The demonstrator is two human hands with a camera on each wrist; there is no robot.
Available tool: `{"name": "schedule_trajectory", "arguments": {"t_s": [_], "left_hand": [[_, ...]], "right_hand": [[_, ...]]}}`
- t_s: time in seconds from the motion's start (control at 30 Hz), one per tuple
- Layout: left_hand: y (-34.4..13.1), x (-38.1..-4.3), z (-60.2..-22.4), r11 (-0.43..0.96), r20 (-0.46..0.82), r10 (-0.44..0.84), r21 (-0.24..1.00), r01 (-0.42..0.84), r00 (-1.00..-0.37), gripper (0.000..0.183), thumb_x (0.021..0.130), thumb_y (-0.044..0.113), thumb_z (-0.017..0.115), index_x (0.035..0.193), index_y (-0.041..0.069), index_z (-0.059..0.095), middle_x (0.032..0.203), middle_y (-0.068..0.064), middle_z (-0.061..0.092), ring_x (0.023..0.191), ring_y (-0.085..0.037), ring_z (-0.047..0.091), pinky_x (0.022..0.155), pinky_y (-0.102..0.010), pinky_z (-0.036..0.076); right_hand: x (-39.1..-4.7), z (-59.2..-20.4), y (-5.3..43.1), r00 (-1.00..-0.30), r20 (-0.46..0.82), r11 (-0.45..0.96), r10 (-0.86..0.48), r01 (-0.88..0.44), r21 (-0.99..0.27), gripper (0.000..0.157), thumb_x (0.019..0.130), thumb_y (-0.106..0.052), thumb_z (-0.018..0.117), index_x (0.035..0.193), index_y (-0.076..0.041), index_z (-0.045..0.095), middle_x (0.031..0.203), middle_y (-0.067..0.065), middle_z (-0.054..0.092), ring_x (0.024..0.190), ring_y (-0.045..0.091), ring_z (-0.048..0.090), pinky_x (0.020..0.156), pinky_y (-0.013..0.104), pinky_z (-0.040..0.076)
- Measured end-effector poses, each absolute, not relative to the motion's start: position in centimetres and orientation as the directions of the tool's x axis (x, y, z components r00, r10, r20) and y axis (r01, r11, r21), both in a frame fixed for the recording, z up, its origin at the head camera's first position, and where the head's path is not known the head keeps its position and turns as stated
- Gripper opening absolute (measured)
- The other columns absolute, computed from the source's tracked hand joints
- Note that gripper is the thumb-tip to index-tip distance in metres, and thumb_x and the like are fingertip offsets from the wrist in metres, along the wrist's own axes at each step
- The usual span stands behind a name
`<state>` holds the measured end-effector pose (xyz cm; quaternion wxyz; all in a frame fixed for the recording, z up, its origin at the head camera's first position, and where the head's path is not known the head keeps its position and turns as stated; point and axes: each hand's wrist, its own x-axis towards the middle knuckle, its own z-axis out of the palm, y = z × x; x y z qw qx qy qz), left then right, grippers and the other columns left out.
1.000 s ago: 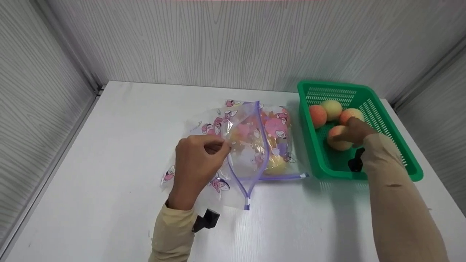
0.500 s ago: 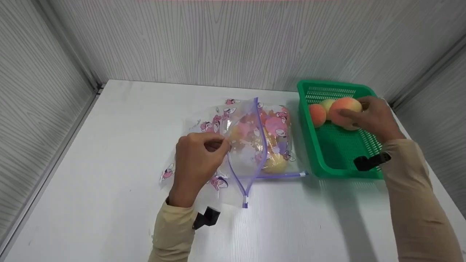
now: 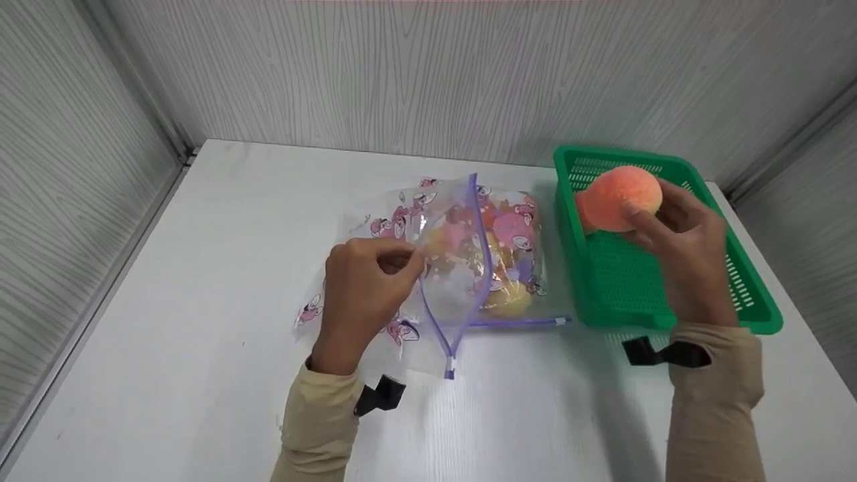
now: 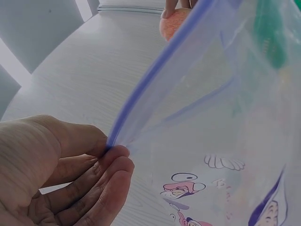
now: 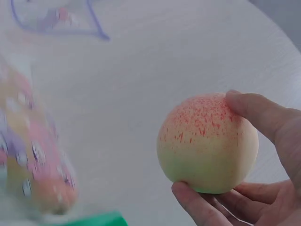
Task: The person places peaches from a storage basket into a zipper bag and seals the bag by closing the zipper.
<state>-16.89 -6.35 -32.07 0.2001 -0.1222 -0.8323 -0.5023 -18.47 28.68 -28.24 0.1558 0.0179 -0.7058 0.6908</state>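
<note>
My left hand (image 3: 361, 294) pinches the purple zip rim of a clear zip bag (image 3: 442, 281) printed with pink cartoon figures. In the left wrist view the bag's mouth gapes, its purple zip edge (image 4: 148, 77) running up from between thumb and fingertips. My right hand (image 3: 696, 254) grips a pink and pale yellow peach (image 5: 207, 143) above the green basket (image 3: 582, 294), thumb on one side and fingers on the other. Part of another peach (image 3: 584, 213) shows in the basket behind the held one; other fruit there is hidden.
A second zip bag (image 3: 519, 231), filled with several rounded fruits, lies flat behind the first, close to the basket's left side. The white table (image 3: 201, 321) is bounded by grey panels (image 3: 402, 80) at the back and both sides.
My right hand has taken a peach from the basket, lifted it and brought it slightly left over the basket. The left hand has kept its pinch on the bag, almost still.
</note>
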Motion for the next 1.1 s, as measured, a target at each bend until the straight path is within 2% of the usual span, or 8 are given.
{"name": "schedule_trajectory", "arguments": {"t_s": [0.27,0.43,0.6,0.7,0.83,0.97,1.1], "left_hand": [[-6.2,-16.9,-32.1,0.463,0.470,0.016,0.779,0.423,-0.883,0.006,0.086,0.008,0.077,0.085,0.005,0.081,0.075,-0.002,0.074,0.064,-0.010,0.068,0.063,-0.029,0.059],[-6.2,-17.0,-32.0,0.450,0.464,0.023,0.786,0.424,-0.886,0.006,0.086,0.007,0.076,0.085,0.005,0.081,0.075,-0.001,0.075,0.064,-0.009,0.067,0.063,-0.028,0.058],[-6.3,-16.8,-32.0,0.438,0.454,0.014,0.798,0.414,-0.891,0.006,0.086,0.008,0.076,0.086,0.006,0.082,0.076,-0.001,0.075,0.064,-0.008,0.067,0.064,-0.027,0.059],[-6.3,-16.7,-31.9,0.427,0.452,0.011,0.804,0.413,-0.892,0.006,0.087,0.009,0.077,0.087,0.006,0.082,0.076,-0.001,0.075,0.064,-0.008,0.067,0.064,-0.027,0.059],[-6.2,-16.6,-31.8,0.425,0.452,0.019,0.804,0.416,-0.892,0.006,0.087,0.010,0.077,0.088,0.005,0.082,0.076,-0.001,0.075,0.064,-0.008,0.067,0.064,-0.026,0.059],[-6.2,-16.6,-31.7,0.433,0.458,0.026,0.796,0.422,-0.889,0.007,0.087,0.010,0.077,0.089,0.005,0.082,0.077,-0.001,0.075,0.064,-0.008,0.067,0.064,-0.026,0.059],[-6.2,-16.5,-31.7,0.458,0.489,0.031,0.769,0.447,-0.872,0.006,0.087,0.008,0.076,0.087,0.005,0.081,0.075,-0.001,0.074,0.064,-0.007,0.067,0.063,-0.025,0.058]], "right_hand": [[-17.0,-30.0,23.1,-0.934,0.307,0.002,0.183,-0.312,-0.950,0.054,0.088,-0.007,0.078,0.139,-0.007,0.060,0.138,0.016,0.059,0.123,0.033,0.056,0.100,0.034,0.053],[-17.1,-30.9,20.3,-0.910,0.414,-0.037,0.033,-0.415,-0.909,0.060,0.084,0.006,0.076,0.140,-0.002,0.058,0.140,0.019,0.058,0.127,0.036,0.053,0.107,0.040,0.049],[-17.0,-31.6,18.4,-0.880,0.445,0.166,-0.166,-0.470,-0.867,0.073,0.075,0.007,0.086,0.141,-0.004,0.058,0.141,0.010,0.059,0.128,0.029,0.055,0.097,0.040,0.055],[-16.7,-31.8,17.7,-0.845,0.465,0.360,-0.265,-0.534,-0.765,0.077,0.073,-0.004,0.092,0.142,-0.006,0.058,0.140,0.006,0.059,0.127,0.022,0.056,0.096,0.039,0.056],[-16.3,-31.8,16.9,-0.795,0.478,0.500,-0.374,-0.606,-0.618,0.078,0.074,-0.014,0.093,0.142,-0.007,0.057,0.138,0.008,0.058,0.127,0.021,0.055,0.098,0.043,0.055],[-16.3,-32.1,16.4,-0.779,0.474,0.544,-0.410,-0.626,-0.558,0.076,0.076,-0.018,0.092,0.142,-0.007,0.057,0.138,0.009,0.059,0.128,0.021,0.054,0.100,0.044,0.054],[-16.5,-32.3,16.2,-0.749,0.523,0.514,-0.407,-0.661,-0.547,0.064,0.082,-0.015,0.086,0.139,-0.004,0.059,0.138,0.009,0.060,0.129,0.022,0.055,0.101,0.041,0.054]]}}
